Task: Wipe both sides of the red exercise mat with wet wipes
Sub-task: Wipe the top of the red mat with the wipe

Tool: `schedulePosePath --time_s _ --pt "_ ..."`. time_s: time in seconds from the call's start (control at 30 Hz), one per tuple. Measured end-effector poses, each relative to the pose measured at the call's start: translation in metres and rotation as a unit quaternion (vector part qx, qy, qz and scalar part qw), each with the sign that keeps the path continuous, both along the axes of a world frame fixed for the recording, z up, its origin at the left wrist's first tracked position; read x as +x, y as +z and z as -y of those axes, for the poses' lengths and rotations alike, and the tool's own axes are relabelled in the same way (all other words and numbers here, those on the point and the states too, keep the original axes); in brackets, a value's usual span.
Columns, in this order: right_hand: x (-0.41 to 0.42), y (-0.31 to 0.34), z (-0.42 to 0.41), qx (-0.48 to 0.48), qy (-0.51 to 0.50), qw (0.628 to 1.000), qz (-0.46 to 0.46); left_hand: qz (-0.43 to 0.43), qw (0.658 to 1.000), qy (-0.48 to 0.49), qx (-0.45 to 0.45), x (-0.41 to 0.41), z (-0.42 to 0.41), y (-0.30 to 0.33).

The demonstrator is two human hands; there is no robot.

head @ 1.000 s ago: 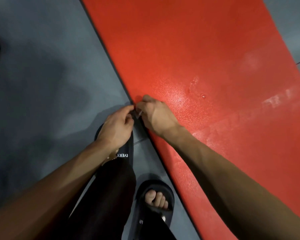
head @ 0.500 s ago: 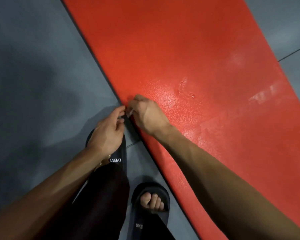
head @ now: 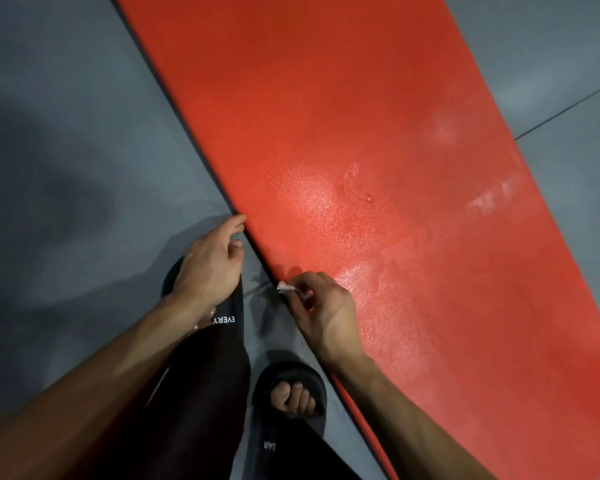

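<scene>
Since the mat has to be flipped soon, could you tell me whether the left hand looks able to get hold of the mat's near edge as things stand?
Probably yes. The left hand is already at the edge of the red mat, fingertips touching it, with only bare grey floor beside it. The right hand, pinching a small white scrap, sits further along the edge, clear of it.

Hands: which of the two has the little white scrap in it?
The right hand, at the red mat's near edge, pinches the white scrap. The left hand holds nothing; its fingertips only touch the mat's edge farther up.
</scene>
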State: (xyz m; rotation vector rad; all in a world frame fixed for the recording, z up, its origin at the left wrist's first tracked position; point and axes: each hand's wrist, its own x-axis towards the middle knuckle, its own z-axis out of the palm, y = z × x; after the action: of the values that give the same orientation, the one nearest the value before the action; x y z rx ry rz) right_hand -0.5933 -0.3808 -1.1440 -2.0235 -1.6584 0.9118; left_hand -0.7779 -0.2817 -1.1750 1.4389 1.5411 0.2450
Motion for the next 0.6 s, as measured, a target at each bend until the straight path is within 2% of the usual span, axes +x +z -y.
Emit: schedulePosePath --time_s 0.17,0.27,0.47,0.6 --pt "0.025 0.008 -0.004 -0.007 -0.042 0.998 0.048 -0.014 1.0 0.0 0.01 0.003 0.0 0.005" --pt "0.039 0.005 -0.004 -0.007 -0.059 0.997 0.042 -0.022 1.0 0.007 0.015 0.007 0.001 0.009" --pt "0.015 -0.01 0.008 -0.018 0.041 0.999 -0.013 -0.058 0.998 0.0 0.037 0.016 -0.001 0.013" --pt "0.02 -0.02 0.004 -0.01 0.042 0.999 -0.014 -0.07 0.997 -0.015 0.036 0.019 -0.004 0.015"
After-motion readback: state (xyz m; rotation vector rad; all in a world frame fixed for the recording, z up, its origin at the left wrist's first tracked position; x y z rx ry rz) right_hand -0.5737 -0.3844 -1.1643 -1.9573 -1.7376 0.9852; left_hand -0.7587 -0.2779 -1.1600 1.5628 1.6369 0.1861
